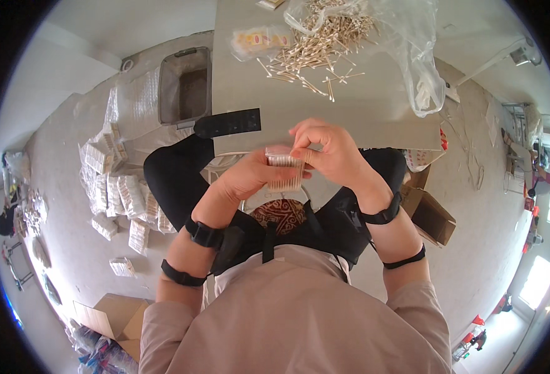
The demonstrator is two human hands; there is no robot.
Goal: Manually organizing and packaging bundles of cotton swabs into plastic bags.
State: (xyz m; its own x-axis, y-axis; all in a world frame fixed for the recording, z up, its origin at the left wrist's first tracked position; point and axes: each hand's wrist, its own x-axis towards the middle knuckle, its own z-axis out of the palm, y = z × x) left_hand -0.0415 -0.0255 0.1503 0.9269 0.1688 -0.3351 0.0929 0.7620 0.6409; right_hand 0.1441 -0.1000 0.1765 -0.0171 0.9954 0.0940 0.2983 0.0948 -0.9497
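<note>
A clear pack of cotton swabs (285, 181) is held over my lap, just off the table's near edge. My left hand (243, 174) grips it from the left side, thumb lying across its front. At its upper right corner, the thumb and fingers of my right hand (330, 153) are pinched together on the pack's edge. Whether a loose swab is also between those fingertips is hidden. On the table beyond lies a heap of loose cotton swabs (325, 47), some scattered toward me.
Beside the heap are clear packaging with yellow labels (259, 42) and a plastic bag (412, 50). A black strap (228, 123) overhangs the grey table's (362, 118) left edge. A grey bin (167, 93) and many filled swab packs (128, 193) stand left. Cardboard boxes (429, 218) lie right and lower left.
</note>
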